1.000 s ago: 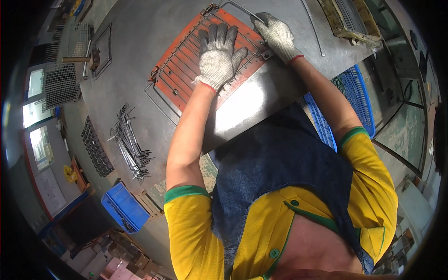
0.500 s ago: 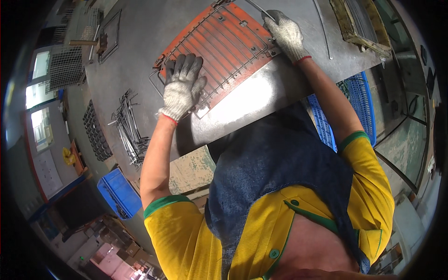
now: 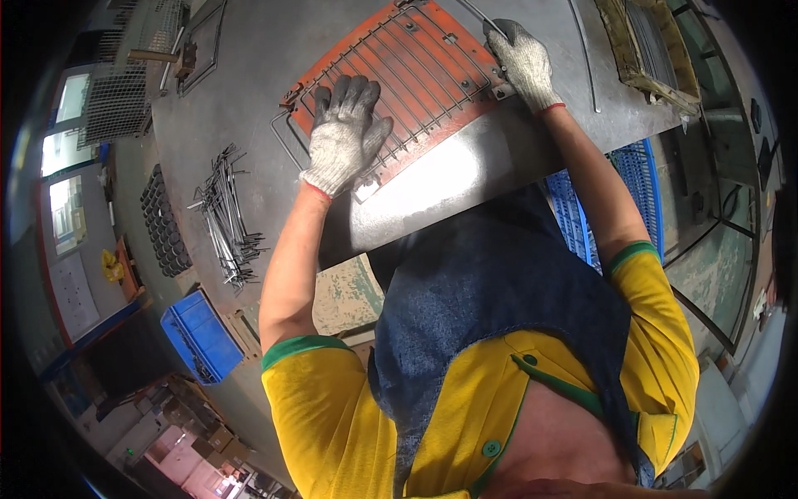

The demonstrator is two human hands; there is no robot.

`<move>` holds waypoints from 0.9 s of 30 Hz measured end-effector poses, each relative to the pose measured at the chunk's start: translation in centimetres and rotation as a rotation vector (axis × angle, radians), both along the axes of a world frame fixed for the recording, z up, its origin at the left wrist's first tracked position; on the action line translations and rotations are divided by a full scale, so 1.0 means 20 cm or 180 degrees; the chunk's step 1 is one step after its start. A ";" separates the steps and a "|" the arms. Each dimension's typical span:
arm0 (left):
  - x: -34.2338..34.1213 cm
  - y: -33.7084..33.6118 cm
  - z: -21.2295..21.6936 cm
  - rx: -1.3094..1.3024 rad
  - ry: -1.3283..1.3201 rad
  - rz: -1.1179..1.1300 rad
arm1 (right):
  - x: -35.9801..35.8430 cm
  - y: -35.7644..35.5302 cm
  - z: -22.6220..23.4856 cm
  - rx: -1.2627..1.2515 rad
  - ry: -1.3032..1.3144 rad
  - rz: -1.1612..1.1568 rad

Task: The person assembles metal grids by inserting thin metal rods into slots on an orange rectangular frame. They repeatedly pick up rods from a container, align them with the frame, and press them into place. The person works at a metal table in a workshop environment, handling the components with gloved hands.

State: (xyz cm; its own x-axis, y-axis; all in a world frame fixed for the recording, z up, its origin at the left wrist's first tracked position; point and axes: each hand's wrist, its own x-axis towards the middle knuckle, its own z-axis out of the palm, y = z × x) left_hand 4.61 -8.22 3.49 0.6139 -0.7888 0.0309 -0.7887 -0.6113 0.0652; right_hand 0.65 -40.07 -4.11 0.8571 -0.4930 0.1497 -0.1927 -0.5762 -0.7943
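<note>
A grey metal table (image 3: 249,91) is carrying an orange plate (image 3: 416,58) with a wire grid (image 3: 391,79) lying on it. The left hand (image 3: 345,137) is pressing flat, fingers spread, on the grid; the right hand (image 3: 524,62) is gripping its far corner.

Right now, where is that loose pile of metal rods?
In the head view, the pile of metal rods lies on the grey table, on the person's left, just beyond the gloved left hand resting on the wire grid.

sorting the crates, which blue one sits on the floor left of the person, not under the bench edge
The solid blue bin by the left elbow, below the loose rod pile. The other, a slatted blue crate, sits right of the right arm.
</note>
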 end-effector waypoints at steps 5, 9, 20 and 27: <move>0.00 0.07 -0.02 0.0053 -0.0109 0.0032 | 0.00 -0.02 -0.01 -0.0150 0.0094 0.0065; 0.00 0.14 -0.01 -0.0131 -0.0462 -0.0206 | -0.01 -0.01 0.01 -0.0106 0.0103 0.0134; 0.00 0.21 -0.06 0.0173 -0.0196 0.0064 | -0.01 0.01 0.04 0.0156 -0.0006 0.0004; -0.03 0.22 -0.10 -0.0063 -0.0308 0.0076 | -0.02 0.01 0.04 0.0300 0.0016 -0.0030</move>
